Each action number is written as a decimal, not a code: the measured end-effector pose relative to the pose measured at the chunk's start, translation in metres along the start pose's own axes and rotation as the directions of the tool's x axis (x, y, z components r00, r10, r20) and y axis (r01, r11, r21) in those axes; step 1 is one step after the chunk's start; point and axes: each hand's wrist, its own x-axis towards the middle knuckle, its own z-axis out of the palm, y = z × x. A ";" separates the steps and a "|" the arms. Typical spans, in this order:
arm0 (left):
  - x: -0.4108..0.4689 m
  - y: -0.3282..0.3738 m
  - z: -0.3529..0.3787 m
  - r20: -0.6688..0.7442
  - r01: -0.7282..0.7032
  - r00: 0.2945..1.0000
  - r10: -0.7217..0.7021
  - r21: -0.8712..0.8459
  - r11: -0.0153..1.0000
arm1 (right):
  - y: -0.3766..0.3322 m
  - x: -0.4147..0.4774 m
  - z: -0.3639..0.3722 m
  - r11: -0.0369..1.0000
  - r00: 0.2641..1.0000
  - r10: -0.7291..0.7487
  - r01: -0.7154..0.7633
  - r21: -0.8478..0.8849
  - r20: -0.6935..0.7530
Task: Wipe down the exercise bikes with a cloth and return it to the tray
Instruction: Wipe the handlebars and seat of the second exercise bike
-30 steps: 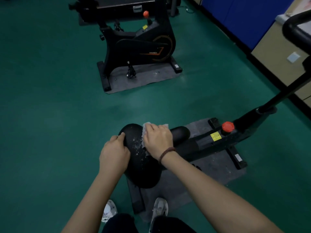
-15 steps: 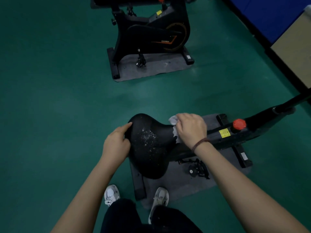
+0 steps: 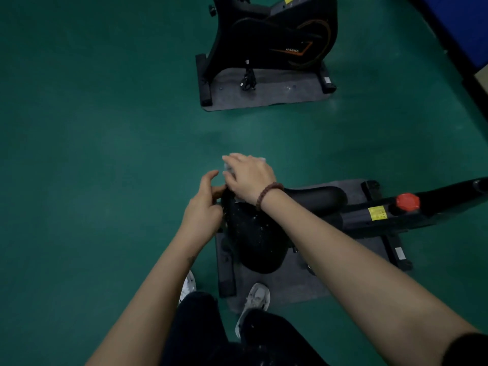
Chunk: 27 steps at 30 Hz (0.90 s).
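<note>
Left hand (image 3: 203, 207) grips saddle (image 3: 253, 241), right hand (image 3: 249, 178) presses cloth (image 3: 228, 167)

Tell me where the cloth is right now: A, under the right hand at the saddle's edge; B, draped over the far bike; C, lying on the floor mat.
A: the pale cloth peeks out from beneath the right hand, which lies at the edge of the near saddle.

The right hand (image 3: 250, 178) pressed the pale cloth (image 3: 229, 167) onto an edge of the speckled black saddle (image 3: 253, 233) — the left hand (image 3: 203, 210) gripped that edge just beside it. Another exercise bike (image 3: 277, 35) stood well apart on the green floor (image 3: 105, 128).
</note>
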 end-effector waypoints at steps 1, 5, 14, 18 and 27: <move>-0.001 0.001 0.000 -0.014 0.023 1.000 -0.024 -0.048 0.999 | -0.004 0.002 -0.001 0.997 0.998 -0.051 0.052 -0.058 0.022; -0.005 -0.005 0.001 -0.227 0.100 0.964 -0.139 -0.174 0.980 | -0.017 0.002 -0.001 0.945 0.967 -0.225 0.247 -0.214 0.122; -0.008 0.002 0.008 -0.166 0.037 0.985 -0.039 -0.014 0.999 | 0.017 -0.040 -0.001 0.975 0.974 -0.217 0.219 0.028 -0.071; -0.006 0.010 0.012 -0.141 0.014 0.990 -0.011 0.021 1.000 | 0.029 -0.053 -0.008 0.993 0.992 -0.116 0.117 0.003 -0.038; 0.001 0.020 0.016 -0.027 -0.063 0.997 0.068 0.157 0.986 | 0.103 -0.101 -0.028 0.953 0.985 0.123 -0.150 -0.264 -0.118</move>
